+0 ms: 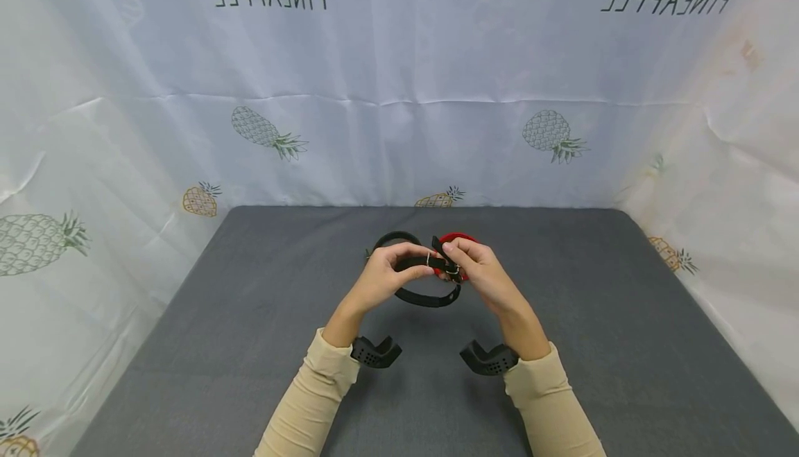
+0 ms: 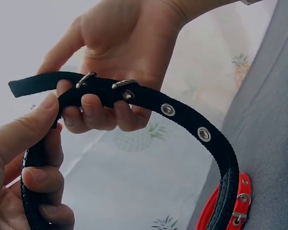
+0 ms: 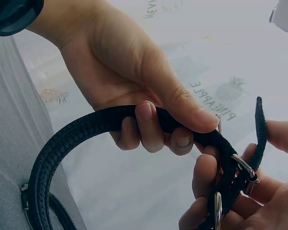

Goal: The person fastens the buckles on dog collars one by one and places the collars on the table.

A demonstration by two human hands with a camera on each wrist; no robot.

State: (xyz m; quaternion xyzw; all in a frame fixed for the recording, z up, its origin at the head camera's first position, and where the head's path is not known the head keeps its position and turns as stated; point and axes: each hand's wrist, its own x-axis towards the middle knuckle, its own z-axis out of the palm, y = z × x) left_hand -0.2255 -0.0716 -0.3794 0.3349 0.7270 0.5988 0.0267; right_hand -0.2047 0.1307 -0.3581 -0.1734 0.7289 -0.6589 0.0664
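Note:
A black collar (image 1: 427, 299) with metal eyelets, a buckle and a D-ring is held up as a loop between both hands. My left hand (image 1: 376, 278) grips the band near the buckle, thumb on one face and fingers curled round the other. With my right hand (image 1: 490, 278) I pinch the strap's tail end (image 3: 261, 125), which sticks up past the metal buckle (image 3: 244, 164). Several right fingers curl under the band beside the eyelets (image 2: 168, 109). In the head view, the fingers partly hide the buckle area.
Behind the hands, a red collar (image 2: 245, 191) lies on the grey table (image 1: 287, 249). Another black collar (image 1: 397, 235) lies beside it, partly covered by my left hand. A white pineapple-print curtain (image 1: 399, 145) surrounds the table's back and sides.

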